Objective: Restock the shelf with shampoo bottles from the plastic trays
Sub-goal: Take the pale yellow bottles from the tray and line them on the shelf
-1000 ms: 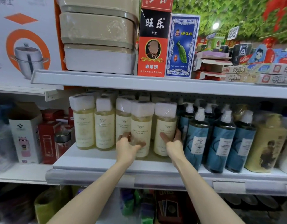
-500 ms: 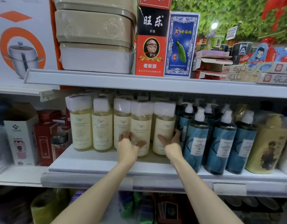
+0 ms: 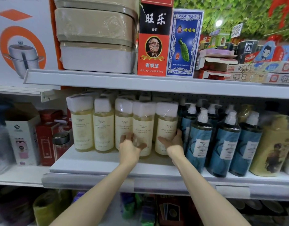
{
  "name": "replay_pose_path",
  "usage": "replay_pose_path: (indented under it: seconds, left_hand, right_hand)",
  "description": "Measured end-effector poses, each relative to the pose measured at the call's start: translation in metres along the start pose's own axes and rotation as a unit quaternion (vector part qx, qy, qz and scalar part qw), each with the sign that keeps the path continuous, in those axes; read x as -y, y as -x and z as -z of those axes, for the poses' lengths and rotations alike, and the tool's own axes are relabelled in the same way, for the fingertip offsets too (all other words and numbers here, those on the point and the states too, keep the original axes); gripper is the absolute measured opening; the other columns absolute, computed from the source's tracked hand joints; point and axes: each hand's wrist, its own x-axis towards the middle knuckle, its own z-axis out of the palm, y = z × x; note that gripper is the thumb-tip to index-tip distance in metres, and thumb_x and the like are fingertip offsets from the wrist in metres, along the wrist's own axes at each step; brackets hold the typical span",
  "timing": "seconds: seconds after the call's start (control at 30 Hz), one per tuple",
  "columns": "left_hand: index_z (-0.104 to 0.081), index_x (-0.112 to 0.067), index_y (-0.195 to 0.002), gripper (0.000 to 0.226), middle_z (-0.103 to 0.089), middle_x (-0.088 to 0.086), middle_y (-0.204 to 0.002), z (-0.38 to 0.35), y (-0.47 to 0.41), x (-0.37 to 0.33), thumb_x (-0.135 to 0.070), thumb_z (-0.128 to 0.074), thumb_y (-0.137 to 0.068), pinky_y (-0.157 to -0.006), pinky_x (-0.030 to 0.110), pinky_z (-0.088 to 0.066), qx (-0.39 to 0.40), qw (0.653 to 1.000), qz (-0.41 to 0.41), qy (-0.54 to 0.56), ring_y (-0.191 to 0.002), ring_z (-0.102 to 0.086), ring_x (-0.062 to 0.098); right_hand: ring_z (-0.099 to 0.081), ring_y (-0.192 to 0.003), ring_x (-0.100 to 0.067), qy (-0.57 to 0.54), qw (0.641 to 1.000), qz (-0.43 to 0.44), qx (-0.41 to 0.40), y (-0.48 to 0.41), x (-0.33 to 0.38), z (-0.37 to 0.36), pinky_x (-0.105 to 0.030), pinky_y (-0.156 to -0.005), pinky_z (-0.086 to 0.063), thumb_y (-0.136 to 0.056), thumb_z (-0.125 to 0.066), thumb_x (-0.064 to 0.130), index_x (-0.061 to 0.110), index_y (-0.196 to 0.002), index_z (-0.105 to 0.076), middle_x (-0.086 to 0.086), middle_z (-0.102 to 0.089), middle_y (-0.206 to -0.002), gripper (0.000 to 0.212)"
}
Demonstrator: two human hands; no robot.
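A row of pale yellow shampoo bottles [image 3: 82,126] with white wrapped caps stands on the middle shelf [image 3: 91,167]. My left hand [image 3: 130,148] grips the lower part of the fourth bottle [image 3: 143,126], fingers on its left side and thumb across the front. My right hand [image 3: 173,142] holds the fifth bottle [image 3: 166,124] low down, with the thumb in front and the fingers wrapped round its right side. Both bottles stand upright on the shelf, close together. No plastic tray is in view.
Dark blue pump bottles [image 3: 199,141] crowd the shelf just right of my right hand, then a yellow bottle [image 3: 274,144]. Red boxes [image 3: 46,137] and a jar sit to the left. The upper shelf [image 3: 108,79] hangs low over the bottle caps.
Both hands stay on the same two bottles. The left hand has shifted slightly around its bottle, and the view has drifted a little.
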Motion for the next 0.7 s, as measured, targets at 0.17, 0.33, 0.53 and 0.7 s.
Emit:
replay_pose_path:
  seconds: [0.17, 0.33, 0.53, 0.7]
  left_hand:
    - [-0.057, -0.009, -0.11, 0.052, -0.051, 0.007, -0.112, -0.005, -0.002, -0.002, -0.023, -0.084, -0.068, -0.091, 0.038, -0.048, -0.017, 1.0, -0.001, -0.012, -0.098, -0.055, 0.025]
    - [-0.057, -0.005, -0.11, 0.051, -0.056, 0.01, -0.112, -0.009, -0.006, -0.002, -0.022, -0.083, -0.07, -0.089, 0.039, -0.047, -0.012, 1.0, -0.005, 0.003, -0.099, -0.056, 0.027]
    - [-0.056, -0.004, -0.115, 0.052, -0.054, 0.007, -0.11, -0.014, -0.01, -0.003, -0.021, -0.081, -0.073, -0.086, 0.035, -0.046, 0.001, 1.0, 0.006, 0.018, -0.101, -0.055, 0.026]
    - [-0.053, -0.005, -0.123, 0.057, -0.055, 0.009, -0.121, -0.018, -0.013, -0.006, -0.023, -0.079, -0.076, -0.091, 0.039, -0.047, 0.011, 0.999, 0.036, 0.015, -0.109, -0.055, 0.028]
  right_hand:
    - [-0.034, -0.139, -0.031, 0.014, 1.0, 0.012, -0.021, 0.006, -0.004, 0.002, -0.044, -0.113, -0.032, -0.079, -0.077, 0.022, 0.014, -0.149, -0.022, -0.011, -0.035, -0.152, 0.089]
    - [-0.033, -0.14, -0.031, 0.016, 0.999, 0.015, -0.027, 0.011, -0.007, 0.002, -0.045, -0.114, -0.031, -0.08, -0.076, 0.025, 0.015, -0.15, -0.021, -0.011, -0.035, -0.153, 0.09]
    - [-0.038, -0.137, -0.031, 0.019, 0.999, 0.022, -0.039, 0.015, -0.008, 0.003, -0.041, -0.112, -0.033, -0.08, -0.076, 0.024, 0.013, -0.15, -0.019, -0.012, -0.039, -0.15, 0.091]
    - [-0.037, -0.137, -0.031, 0.022, 0.999, 0.021, -0.04, 0.014, -0.01, 0.001, -0.045, -0.112, -0.034, -0.08, -0.077, 0.028, 0.016, -0.151, -0.018, -0.011, -0.038, -0.151, 0.093]
